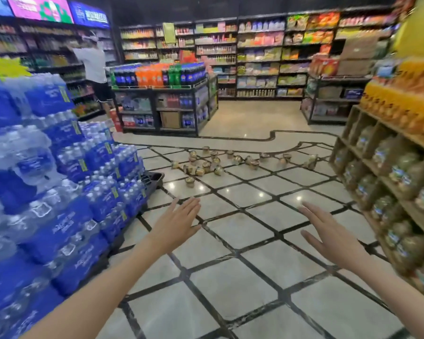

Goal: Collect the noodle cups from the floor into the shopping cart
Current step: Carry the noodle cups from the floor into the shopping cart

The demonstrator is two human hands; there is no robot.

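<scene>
Several noodle cups lie scattered on the tiled floor some way ahead of me, some upright and some tipped over. One cup sits nearest, apart from the cluster. Another cup lies at the right end, by the shelf corner. My left hand and my right hand are stretched out in front with straight fingers, holding nothing, well short of the cups. No shopping cart is in view.
A tall stack of blue water-bottle packs on a black pallet fills the left. A wooden shelf of packaged goods lines the right. A soda display stands beyond, with a person at the far-left shelves.
</scene>
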